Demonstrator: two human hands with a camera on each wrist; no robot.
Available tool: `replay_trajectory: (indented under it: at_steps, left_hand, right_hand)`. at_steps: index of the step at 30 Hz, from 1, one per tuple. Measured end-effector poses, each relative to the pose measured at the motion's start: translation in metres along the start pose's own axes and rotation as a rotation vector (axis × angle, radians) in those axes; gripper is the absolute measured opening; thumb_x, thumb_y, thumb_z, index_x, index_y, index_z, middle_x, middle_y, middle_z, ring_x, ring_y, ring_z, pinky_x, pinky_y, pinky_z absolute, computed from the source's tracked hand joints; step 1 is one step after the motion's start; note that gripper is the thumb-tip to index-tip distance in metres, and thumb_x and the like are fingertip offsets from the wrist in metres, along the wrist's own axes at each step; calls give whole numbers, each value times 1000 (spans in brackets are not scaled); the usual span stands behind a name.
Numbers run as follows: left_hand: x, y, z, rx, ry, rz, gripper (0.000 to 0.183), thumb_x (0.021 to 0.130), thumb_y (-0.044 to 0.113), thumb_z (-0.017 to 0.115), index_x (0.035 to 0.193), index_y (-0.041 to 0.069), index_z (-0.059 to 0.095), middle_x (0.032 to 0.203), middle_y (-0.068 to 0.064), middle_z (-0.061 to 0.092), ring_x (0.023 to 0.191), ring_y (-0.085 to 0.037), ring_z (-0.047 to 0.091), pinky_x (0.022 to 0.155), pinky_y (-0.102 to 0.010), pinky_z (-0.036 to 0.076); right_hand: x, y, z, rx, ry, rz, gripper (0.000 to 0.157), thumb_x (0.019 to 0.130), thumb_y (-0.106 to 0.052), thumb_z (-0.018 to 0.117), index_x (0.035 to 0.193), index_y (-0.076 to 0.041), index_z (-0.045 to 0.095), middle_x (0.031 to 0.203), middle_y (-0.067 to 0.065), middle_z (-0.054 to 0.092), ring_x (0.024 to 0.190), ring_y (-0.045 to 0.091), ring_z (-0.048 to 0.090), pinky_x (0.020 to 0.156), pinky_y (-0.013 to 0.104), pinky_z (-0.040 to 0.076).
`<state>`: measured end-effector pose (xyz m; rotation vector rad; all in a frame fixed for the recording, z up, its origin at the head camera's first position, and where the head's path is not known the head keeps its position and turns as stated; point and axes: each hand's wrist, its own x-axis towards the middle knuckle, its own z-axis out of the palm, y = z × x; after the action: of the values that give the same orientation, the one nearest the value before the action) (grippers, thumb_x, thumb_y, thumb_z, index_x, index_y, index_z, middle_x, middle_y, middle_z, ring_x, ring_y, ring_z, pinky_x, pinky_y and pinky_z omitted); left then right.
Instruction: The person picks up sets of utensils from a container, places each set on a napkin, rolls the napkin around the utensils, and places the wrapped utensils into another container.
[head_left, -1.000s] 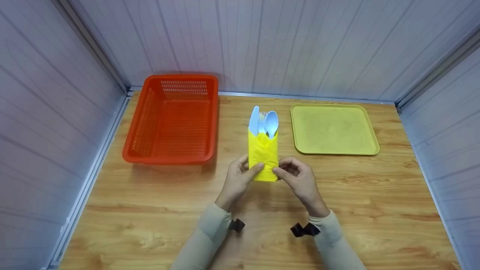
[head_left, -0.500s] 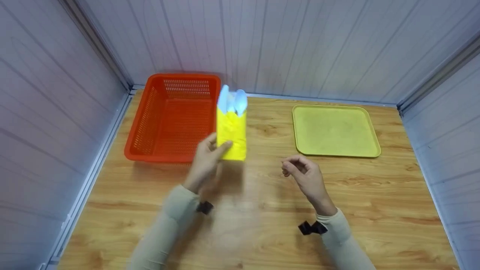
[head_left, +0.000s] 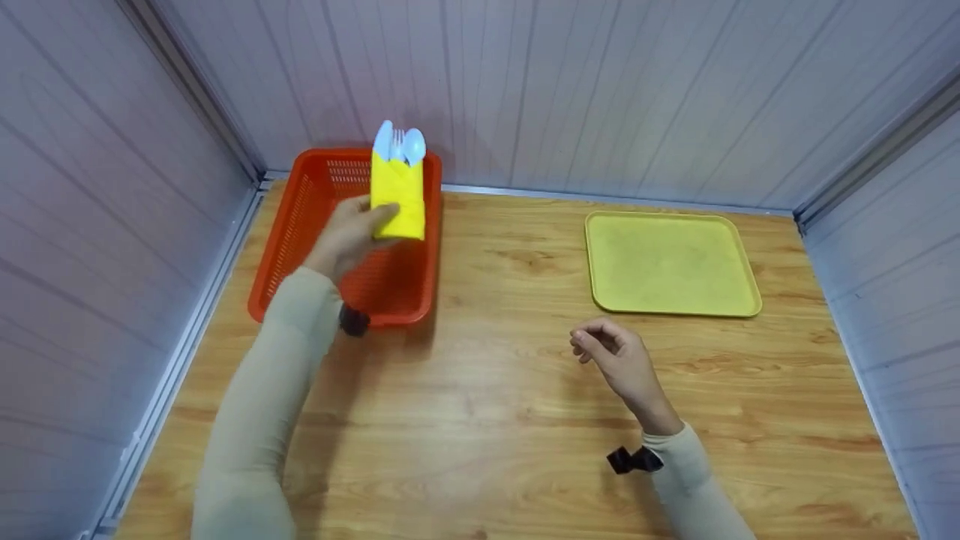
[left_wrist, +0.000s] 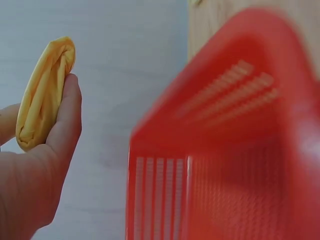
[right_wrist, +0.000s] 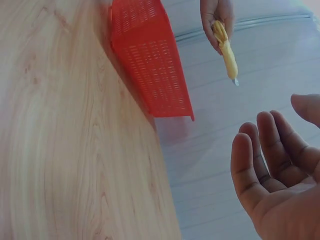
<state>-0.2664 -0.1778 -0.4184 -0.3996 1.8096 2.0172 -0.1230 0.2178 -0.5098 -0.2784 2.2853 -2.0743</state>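
Observation:
My left hand point(head_left: 349, 234) grips a folded yellow napkin pouch point(head_left: 399, 191) by its lower left part, thumb across the front. Out of its top stick a pale blue knife point(head_left: 383, 140), fork point(head_left: 397, 142) and spoon point(head_left: 414, 145). In the head view the pouch overlaps the red plastic basket point(head_left: 433, 285); the left wrist view has it held above the basket's rim point(left_wrist: 295, 100), with the folded bottom end point(left_wrist: 45, 95) toward the camera. My right hand point(head_left: 619, 364) holds nothing over the table, its fingers loosely curled and apart from the thumb in the right wrist view.
A shallow yellow tray point(head_left: 675, 262) lies at the back right of the wooden table point(head_left: 510, 420). Pale panelled walls point(head_left: 570, 97) stand behind and on both sides, with the basket near the back left corner.
The right hand has let go of the pouch and stays near its place, slightly lower. The left hand has carried the pouch left and back, from the table's middle to over the basket.

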Motion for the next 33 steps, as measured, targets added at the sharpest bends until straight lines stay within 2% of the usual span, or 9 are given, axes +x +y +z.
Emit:
replay_trajectory:
  at_steps: [3,5,12,16,18,22,24,28,33]
  left_hand:
    - [14,8,-6,98,29,-13,57,98,29,65,148,14,42,133,-7,56,118,-25,58,93,-35,52]
    - [21,7,-11,172,49,-40,57,98,32,65,148,15,41,133,-5,55,118,-26,58,93,-35,52]
    - [44,-11,-19,331,80,-127,57,99,24,63,147,9,36,132,-11,52,117,-30,56,94,-39,51]
    - [45,-16,-20,418,124,-153,60,97,22,66,146,9,36,131,-11,51,116,-31,55,96,-42,50]
    - [39,-18,-17,411,157,-188,63,94,22,69,147,11,35,133,-10,50,117,-31,53,97,-45,48]
    - [23,-21,-12,312,222,-263,71,89,23,74,147,17,33,135,-7,49,119,-30,51,98,-50,47]
    - [24,-26,-11,292,226,-278,73,88,24,76,146,18,33,135,-7,49,119,-30,51,98,-51,47]
    - [40,-35,-9,345,217,-268,69,91,24,73,146,14,34,136,-9,49,120,-31,50,100,-49,46]
    - [55,-38,-1,386,238,-312,64,93,23,71,146,16,36,135,-8,49,120,-30,48,101,-48,45]
  right_hand:
    - [0,3,-2,-2,5,11,17,98,-9,64,104,6,68,95,19,65,84,29,64,71,34,56]
    - [-2,5,-3,2,6,18,18,98,-10,64,104,7,68,95,19,66,85,29,64,72,34,56]
    - [-7,11,-4,-3,-51,20,21,99,-11,63,106,9,66,101,28,63,89,29,66,74,35,57]
    - [-8,13,-4,3,-54,8,22,100,-13,63,105,8,66,101,32,62,89,31,66,75,37,57]
    - [-9,13,-7,8,-54,11,23,100,-13,63,105,9,66,102,32,61,90,32,66,75,37,57]
    - [-10,15,-8,14,-56,30,21,100,-11,62,105,9,66,103,32,61,91,32,66,76,38,57]
    - [-10,16,-8,15,-48,40,20,100,-11,62,104,8,67,103,33,62,91,32,66,75,38,57]
    - [-10,17,-9,14,-38,56,20,99,-11,63,103,8,67,101,27,64,90,30,66,74,36,57]
    - [-10,20,-9,3,-43,63,23,99,-12,63,104,11,66,99,20,67,90,34,65,73,35,57]
